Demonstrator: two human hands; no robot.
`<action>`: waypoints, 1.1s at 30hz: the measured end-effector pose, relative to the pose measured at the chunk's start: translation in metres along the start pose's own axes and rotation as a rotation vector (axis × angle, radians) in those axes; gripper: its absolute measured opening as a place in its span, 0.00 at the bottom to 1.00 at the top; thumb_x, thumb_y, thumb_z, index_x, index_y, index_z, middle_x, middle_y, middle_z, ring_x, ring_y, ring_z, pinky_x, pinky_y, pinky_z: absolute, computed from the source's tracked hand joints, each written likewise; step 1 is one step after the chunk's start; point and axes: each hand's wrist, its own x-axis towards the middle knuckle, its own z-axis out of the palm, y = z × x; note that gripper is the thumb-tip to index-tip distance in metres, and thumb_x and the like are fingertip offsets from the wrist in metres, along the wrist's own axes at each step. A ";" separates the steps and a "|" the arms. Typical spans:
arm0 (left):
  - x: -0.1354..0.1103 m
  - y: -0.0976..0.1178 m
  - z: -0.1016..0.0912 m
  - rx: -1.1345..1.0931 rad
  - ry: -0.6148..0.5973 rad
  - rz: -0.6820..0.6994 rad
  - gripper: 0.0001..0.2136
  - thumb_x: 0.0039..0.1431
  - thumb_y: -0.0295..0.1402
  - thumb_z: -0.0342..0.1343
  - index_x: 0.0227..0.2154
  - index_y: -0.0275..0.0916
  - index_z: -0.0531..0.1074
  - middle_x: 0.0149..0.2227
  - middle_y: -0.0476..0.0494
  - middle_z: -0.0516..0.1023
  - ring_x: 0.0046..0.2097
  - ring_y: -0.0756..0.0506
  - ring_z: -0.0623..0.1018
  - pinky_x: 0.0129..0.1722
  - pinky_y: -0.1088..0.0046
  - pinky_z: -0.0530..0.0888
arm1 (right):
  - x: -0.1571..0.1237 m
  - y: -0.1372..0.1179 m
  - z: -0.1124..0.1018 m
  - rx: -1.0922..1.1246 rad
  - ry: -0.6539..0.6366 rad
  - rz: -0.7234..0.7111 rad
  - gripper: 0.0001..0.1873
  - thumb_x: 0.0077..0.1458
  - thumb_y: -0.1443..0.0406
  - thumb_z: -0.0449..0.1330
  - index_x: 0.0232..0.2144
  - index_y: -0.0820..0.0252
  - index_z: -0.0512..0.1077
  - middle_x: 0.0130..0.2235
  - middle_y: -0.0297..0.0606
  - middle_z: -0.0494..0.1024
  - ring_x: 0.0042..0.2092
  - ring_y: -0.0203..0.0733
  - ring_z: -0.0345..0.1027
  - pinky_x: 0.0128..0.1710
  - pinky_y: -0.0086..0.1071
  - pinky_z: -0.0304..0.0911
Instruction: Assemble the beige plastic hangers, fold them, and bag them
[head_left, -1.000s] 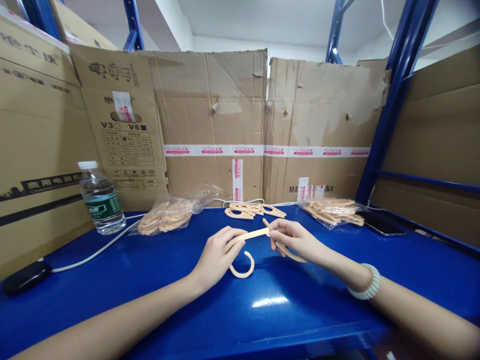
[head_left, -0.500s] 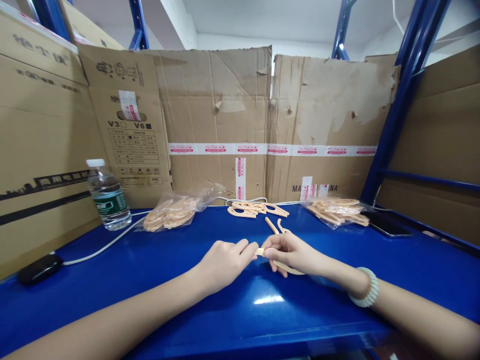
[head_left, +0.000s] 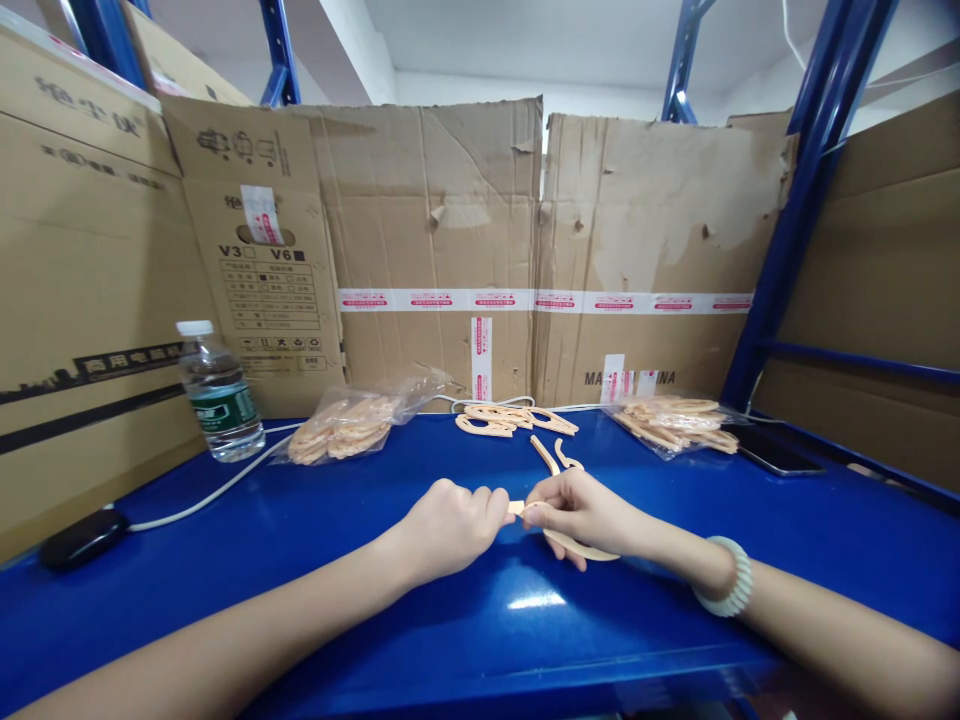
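Observation:
My left hand is closed, its thumb and fingers pinching one end of a small pale piece. My right hand meets it from the other side, thumb and forefinger closed at that piece's other end. A longer pale curved strip runs under the right palm, with the lower fingers beneath it. Just beyond the right hand show a straight pale strip and a hooked pale strip. Whether these join the curved strip is hidden by the hand.
Several peach-coloured cut-out shapes lie at the back of the blue table. Plastic bags of similar pieces sit left and right. A water bottle, a black device with white cable and a phone stand around.
My left fingers have curled tighter around the small piece, and the hand has turned slightly. The curved strip under my right hand has tilted and shifted a little lower.

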 end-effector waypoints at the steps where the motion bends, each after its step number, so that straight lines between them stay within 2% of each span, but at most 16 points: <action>1: 0.001 0.000 0.000 0.008 0.017 0.003 0.15 0.68 0.28 0.38 0.27 0.37 0.63 0.20 0.49 0.69 0.16 0.46 0.71 0.14 0.73 0.54 | -0.001 -0.001 0.001 -0.021 0.018 -0.006 0.20 0.55 0.50 0.58 0.27 0.63 0.69 0.18 0.30 0.71 0.14 0.30 0.62 0.12 0.21 0.53; 5: 0.004 -0.001 -0.003 0.016 0.061 -0.008 0.16 0.69 0.29 0.37 0.26 0.37 0.63 0.18 0.49 0.68 0.15 0.46 0.70 0.13 0.72 0.52 | -0.002 -0.004 0.005 -0.125 0.114 -0.053 0.21 0.57 0.50 0.55 0.28 0.62 0.68 0.19 0.31 0.71 0.15 0.31 0.63 0.13 0.21 0.53; 7: 0.005 -0.002 -0.004 0.011 0.035 -0.025 0.16 0.69 0.30 0.37 0.26 0.37 0.63 0.17 0.48 0.68 0.15 0.46 0.71 0.13 0.73 0.52 | -0.003 -0.004 0.006 -0.182 0.154 -0.072 0.20 0.59 0.50 0.53 0.28 0.62 0.68 0.19 0.31 0.71 0.15 0.32 0.63 0.13 0.22 0.52; 9: 0.007 -0.001 -0.005 -0.015 -0.052 -0.059 0.16 0.69 0.30 0.38 0.27 0.36 0.65 0.18 0.47 0.70 0.16 0.45 0.72 0.14 0.74 0.55 | -0.004 -0.003 0.007 -0.262 0.182 -0.115 0.20 0.60 0.51 0.51 0.29 0.61 0.68 0.19 0.32 0.71 0.15 0.32 0.63 0.14 0.23 0.53; 13: 0.010 -0.002 -0.008 -0.140 -0.301 -0.205 0.13 0.68 0.31 0.40 0.31 0.36 0.68 0.20 0.44 0.75 0.21 0.40 0.77 0.19 0.72 0.64 | -0.007 -0.004 0.010 -0.582 0.276 -0.377 0.19 0.62 0.57 0.50 0.25 0.61 0.68 0.19 0.31 0.66 0.19 0.30 0.58 0.21 0.25 0.53; 16: 0.012 -0.005 -0.011 -0.230 -0.372 -0.338 0.16 0.69 0.35 0.39 0.34 0.36 0.70 0.24 0.40 0.78 0.25 0.37 0.79 0.23 0.69 0.68 | -0.007 -0.010 0.007 -0.615 0.346 -0.438 0.19 0.63 0.58 0.51 0.23 0.62 0.68 0.18 0.28 0.62 0.20 0.30 0.53 0.23 0.25 0.52; 18: 0.012 -0.008 -0.011 -0.358 -0.343 -0.460 0.18 0.69 0.38 0.39 0.33 0.37 0.72 0.25 0.40 0.79 0.28 0.38 0.80 0.27 0.69 0.69 | -0.007 -0.014 -0.003 -0.546 0.427 -0.411 0.19 0.63 0.56 0.51 0.24 0.62 0.69 0.20 0.30 0.65 0.22 0.31 0.55 0.24 0.25 0.53; 20: 0.011 -0.011 -0.009 -0.589 -0.272 -0.608 0.20 0.68 0.40 0.39 0.29 0.38 0.72 0.23 0.44 0.78 0.28 0.41 0.79 0.29 0.72 0.69 | -0.005 -0.014 -0.021 -0.487 0.525 -0.375 0.20 0.62 0.54 0.52 0.25 0.62 0.70 0.22 0.33 0.69 0.24 0.33 0.59 0.24 0.26 0.55; 22: 0.010 -0.014 -0.006 -0.891 -0.215 -0.776 0.20 0.67 0.43 0.40 0.27 0.39 0.71 0.17 0.48 0.74 0.22 0.45 0.76 0.24 0.75 0.67 | -0.004 -0.012 -0.043 -0.478 0.599 -0.337 0.20 0.59 0.52 0.54 0.26 0.62 0.72 0.24 0.36 0.71 0.25 0.36 0.61 0.24 0.28 0.58; 24: 0.010 -0.017 -0.003 -1.180 -0.209 -0.937 0.20 0.65 0.46 0.41 0.28 0.39 0.69 0.13 0.51 0.71 0.15 0.48 0.71 0.18 0.77 0.63 | -0.003 -0.007 -0.063 -0.520 0.644 -0.324 0.20 0.57 0.51 0.56 0.27 0.62 0.73 0.26 0.39 0.73 0.27 0.38 0.63 0.26 0.30 0.60; 28: 0.013 -0.019 0.000 -1.506 -0.220 -1.144 0.18 0.62 0.47 0.45 0.30 0.37 0.67 0.15 0.49 0.73 0.12 0.51 0.66 0.13 0.80 0.59 | 0.000 0.005 -0.084 -0.704 0.624 -0.372 0.15 0.57 0.56 0.57 0.28 0.61 0.76 0.31 0.41 0.75 0.31 0.40 0.66 0.28 0.31 0.63; 33: 0.014 -0.017 -0.003 -1.739 -0.121 -1.275 0.16 0.63 0.45 0.49 0.30 0.35 0.66 0.17 0.46 0.75 0.15 0.52 0.71 0.14 0.82 0.60 | 0.006 0.017 -0.082 -0.827 0.494 -0.386 0.10 0.55 0.68 0.57 0.29 0.61 0.79 0.34 0.42 0.75 0.32 0.39 0.68 0.33 0.32 0.65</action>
